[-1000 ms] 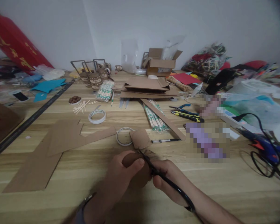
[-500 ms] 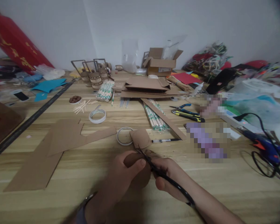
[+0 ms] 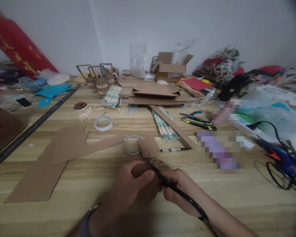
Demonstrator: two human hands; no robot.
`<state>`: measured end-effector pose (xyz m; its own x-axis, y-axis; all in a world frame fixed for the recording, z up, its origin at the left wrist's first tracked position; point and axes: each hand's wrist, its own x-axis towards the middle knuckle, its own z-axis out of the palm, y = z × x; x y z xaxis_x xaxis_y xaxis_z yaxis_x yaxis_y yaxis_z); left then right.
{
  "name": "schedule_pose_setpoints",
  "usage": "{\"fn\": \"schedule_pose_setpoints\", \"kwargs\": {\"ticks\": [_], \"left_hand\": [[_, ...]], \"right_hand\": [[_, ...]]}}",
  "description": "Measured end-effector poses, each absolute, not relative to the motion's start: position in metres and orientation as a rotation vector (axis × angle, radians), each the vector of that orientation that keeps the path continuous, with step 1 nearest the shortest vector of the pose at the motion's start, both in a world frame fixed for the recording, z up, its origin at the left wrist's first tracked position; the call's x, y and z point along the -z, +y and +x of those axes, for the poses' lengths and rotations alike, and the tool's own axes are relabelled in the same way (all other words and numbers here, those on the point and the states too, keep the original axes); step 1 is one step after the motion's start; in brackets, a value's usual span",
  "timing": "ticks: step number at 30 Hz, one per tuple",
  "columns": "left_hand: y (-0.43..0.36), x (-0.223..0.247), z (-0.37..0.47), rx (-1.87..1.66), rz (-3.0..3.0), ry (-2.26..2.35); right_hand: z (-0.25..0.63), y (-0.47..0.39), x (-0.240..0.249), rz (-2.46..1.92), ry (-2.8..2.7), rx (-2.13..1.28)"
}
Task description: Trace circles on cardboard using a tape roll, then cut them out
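My left hand (image 3: 132,182) is closed on a small brown cardboard piece (image 3: 149,187) with a rounded edge, its thumb lying across the top. In my right hand (image 3: 181,187) is a pair of black-handled scissors (image 3: 185,195), the fingers wrapped round the handles. The blades point up and left at the far edge of the held piece and stand a little apart at the tips. Just beyond the blades lies a squarish cardboard piece (image 3: 148,146) with a curved line on it. Its left edge meets a roll of tape (image 3: 132,144).
Larger cut cardboard (image 3: 39,174) lies at the left, near another tape roll (image 3: 103,123). A marker (image 3: 175,149), a cardboard strip (image 3: 174,126), bagged sticks (image 3: 166,126) and a yellow-black cutter (image 3: 198,123) lie ahead. A blue glue gun (image 3: 281,158) with a looping cable is at the right.
The scissor tips have parted slightly, and less of the cardboard offcut shows beside the blades. Both hands stay in nearly the same place.
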<state>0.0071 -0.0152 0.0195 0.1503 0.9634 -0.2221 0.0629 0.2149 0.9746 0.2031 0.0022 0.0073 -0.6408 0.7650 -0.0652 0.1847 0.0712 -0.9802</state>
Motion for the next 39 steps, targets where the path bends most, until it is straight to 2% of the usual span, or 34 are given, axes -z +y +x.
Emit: {"fn": "schedule_pose_setpoints", "kwargs": {"ticks": [18,26,39], "left_hand": [[-0.015,-0.015,0.005,-0.818,1.197,1.206],[-0.014,-0.018,0.004,-0.819,1.226,1.193],[-0.014,-0.019,0.002,-0.812,1.230,1.142]], "right_hand": [[0.206,0.008,-0.013,-0.823,-1.933,-1.619],[0.206,0.006,-0.015,-0.881,-1.890,-1.723],[0.205,0.005,-0.016,-0.880,-1.902,-1.702]]}}
